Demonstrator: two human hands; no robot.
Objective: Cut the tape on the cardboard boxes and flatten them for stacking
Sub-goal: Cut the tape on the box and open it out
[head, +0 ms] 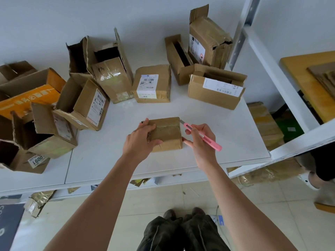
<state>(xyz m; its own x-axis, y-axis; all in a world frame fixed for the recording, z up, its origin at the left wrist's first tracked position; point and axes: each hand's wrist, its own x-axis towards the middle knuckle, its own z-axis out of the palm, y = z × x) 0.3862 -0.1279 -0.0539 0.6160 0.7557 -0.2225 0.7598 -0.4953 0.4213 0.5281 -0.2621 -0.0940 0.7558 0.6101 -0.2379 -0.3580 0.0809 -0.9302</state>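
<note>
Left hand point(140, 140) grips taped box point(167, 134); right hand point(201, 140) holds pink cutter point(203, 135)

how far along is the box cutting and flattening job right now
Done: flattened cardboard lies on the wooden surface at right. In hand: the left hand holds a small taped brown box; the right hand holds a pink utility knife at its far right corner. Left: about ten boxes behind, none flattened.
</note>
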